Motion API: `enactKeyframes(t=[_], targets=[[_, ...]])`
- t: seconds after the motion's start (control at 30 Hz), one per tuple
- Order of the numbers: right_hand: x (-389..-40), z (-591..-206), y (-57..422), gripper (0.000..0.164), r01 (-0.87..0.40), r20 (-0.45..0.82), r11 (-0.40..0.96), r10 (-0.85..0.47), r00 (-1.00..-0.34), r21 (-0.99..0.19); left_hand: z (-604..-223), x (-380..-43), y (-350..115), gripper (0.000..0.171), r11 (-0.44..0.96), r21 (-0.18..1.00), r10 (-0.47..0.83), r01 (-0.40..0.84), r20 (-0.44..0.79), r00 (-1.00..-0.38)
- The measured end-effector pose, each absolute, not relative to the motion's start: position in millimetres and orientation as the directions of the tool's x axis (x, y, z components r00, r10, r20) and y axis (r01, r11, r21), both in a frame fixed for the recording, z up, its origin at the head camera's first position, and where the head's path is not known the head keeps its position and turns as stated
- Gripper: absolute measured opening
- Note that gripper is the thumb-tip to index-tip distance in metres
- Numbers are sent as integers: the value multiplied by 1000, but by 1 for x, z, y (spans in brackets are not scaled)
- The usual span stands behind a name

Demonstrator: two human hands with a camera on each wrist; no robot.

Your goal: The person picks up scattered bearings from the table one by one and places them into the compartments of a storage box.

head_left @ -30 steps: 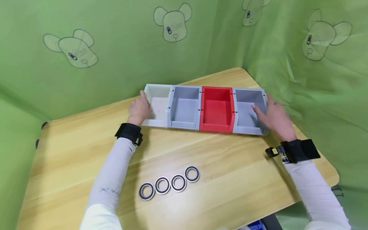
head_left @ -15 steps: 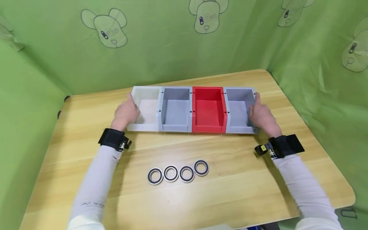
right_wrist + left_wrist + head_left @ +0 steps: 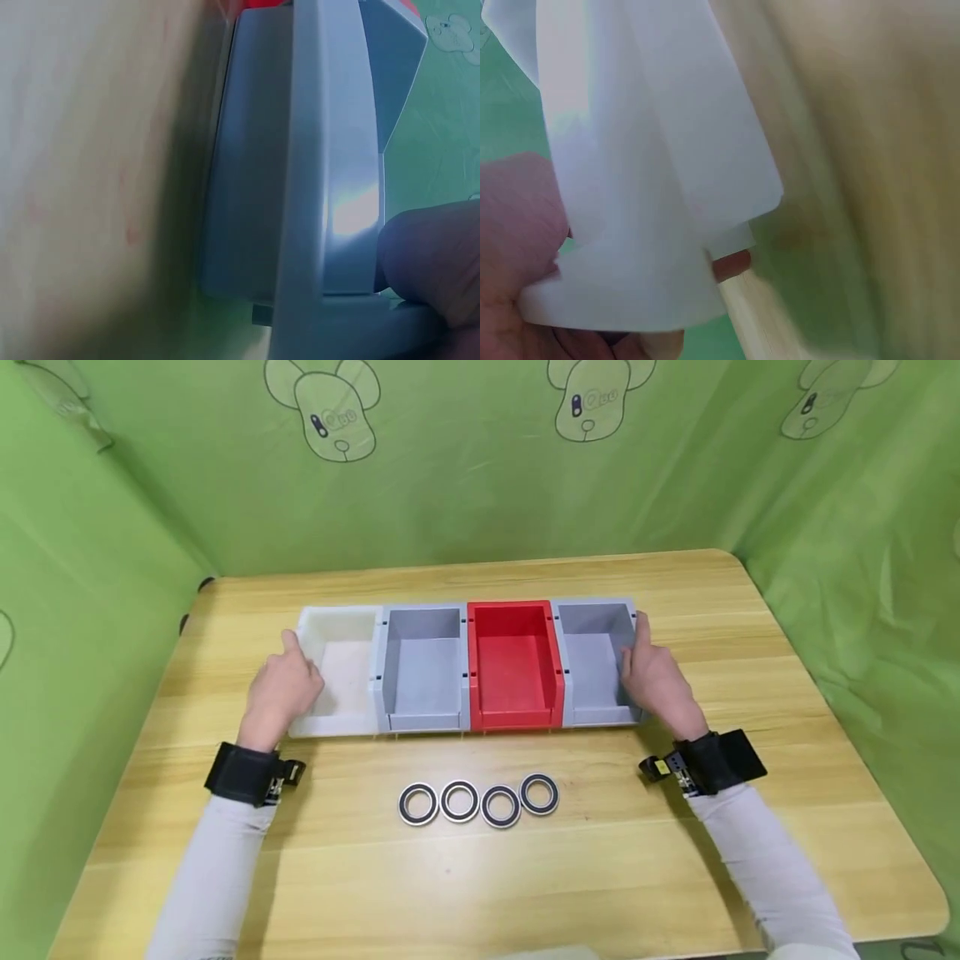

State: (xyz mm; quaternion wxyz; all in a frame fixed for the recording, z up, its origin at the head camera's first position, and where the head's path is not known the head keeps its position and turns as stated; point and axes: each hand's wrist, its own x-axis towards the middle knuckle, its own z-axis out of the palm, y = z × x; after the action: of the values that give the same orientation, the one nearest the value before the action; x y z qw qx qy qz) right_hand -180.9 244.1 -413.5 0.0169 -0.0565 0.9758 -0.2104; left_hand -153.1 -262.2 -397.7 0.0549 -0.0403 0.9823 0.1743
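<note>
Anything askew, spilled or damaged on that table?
No spill or damage visible. Only oddity: the four rings aren't quite in line; the rightmost ring sits farther back than the third ring. The bins form an even row.

Four open-top plastic storage bins side by side in one row, upright: translucent white bin [image 3: 347, 681] at left end, gray bin [image 3: 427, 677], red bin [image 3: 513, 672], second gray bin [image 3: 588, 660] at right end. Low front lips face the person; interiors bare. Left hand [image 3: 283, 695] grips white bin's outer side wall; right hand [image 3: 658, 681] grips second gray bin's. Whether bases touch the wooden table [image 3: 480, 885]: unclear.
</note>
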Motion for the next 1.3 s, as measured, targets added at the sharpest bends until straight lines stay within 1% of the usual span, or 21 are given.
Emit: enactKeyframes(t=[0.2,0.3,0.37,0.4,0.47,0.53,0.6,0.63,0.7,0.77,0.87,0.9,1.0,1.07,1.13,1.2,1.3], targets=[[-171,-411,244,63,-133,10,897,-142,-990,-421,-397,-132,-262,37,934,345,-70,-96,-87,-994],[-167,-407,246,70,-97,-36,902,-123,-992,-421,-398,-128,-260,34,931,354,-70,-92,-74,-995],[-162,-402,245,75,-70,-45,914,-95,-994,-399,-398,-127,-259,33,930,357,-71,-93,-74,-995],[-159,-399,245,77,-65,-28,919,-82,-996,-389,-398,-126,-259,33,929,358,-72,-94,-76,-995],[-151,-392,243,78,-89,72,921,-66,-995,-380,-398,-126,-258,33,928,359,-71,-96,-82,-994],[-143,-385,237,74,-168,219,907,-87,-972,-386,-397,-126,-257,33,927,362,-69,-96,-88,-994],[-132,-378,230,67,-299,359,867,-153,-921,-399,-396,-126,-257,33,927,361,-71,-100,-93,-993],[-126,-375,225,62,-376,413,837,-203,-888,-397,-396,-125,-256,33,927,360,-74,-103,-95,-993],[-112,-370,213,55,-509,451,770,-324,-831,-385,-395,-124,-256,34,928,356,-80,-111,-101,-992],[-96,-369,201,49,-599,408,706,-454,-792,-377,-394,-123,-256,34,928,352,-87,-119,-106,-991],[-72,-374,187,49,-641,215,672,-609,-763,-371,-394,-121,-256,34,928,350,-94,-128,-113,-989],[-65,-377,183,52,-638,136,676,-640,-756,-367,-394,-120,-256,34,928,350,-94,-129,-114,-989],[-50,-389,177,59,-652,-17,673,-700,-714,-348,-394,-118,-255,33,927,353,-92,-126,-111,-990],[-44,-397,174,63,-664,-70,666,-722,-688,-341,-395,-117,-255,33,927,356,-89,-121,-105,-990],[-39,-403,173,62,-675,-89,652,-739,-668,-346,-395,-117,-255,33,927,358,-85,-116,-102,-991],[-36,-407,171,59,-673,-113,650,-743,-659,-352,-396,-116,-255,33,928,356,-82,-113,-100,-992],[-32,-409,169,52,-678,-115,642,-751,-650,-359,-395,-114,-255,34,929,352,-84,-116,-105,-991]])
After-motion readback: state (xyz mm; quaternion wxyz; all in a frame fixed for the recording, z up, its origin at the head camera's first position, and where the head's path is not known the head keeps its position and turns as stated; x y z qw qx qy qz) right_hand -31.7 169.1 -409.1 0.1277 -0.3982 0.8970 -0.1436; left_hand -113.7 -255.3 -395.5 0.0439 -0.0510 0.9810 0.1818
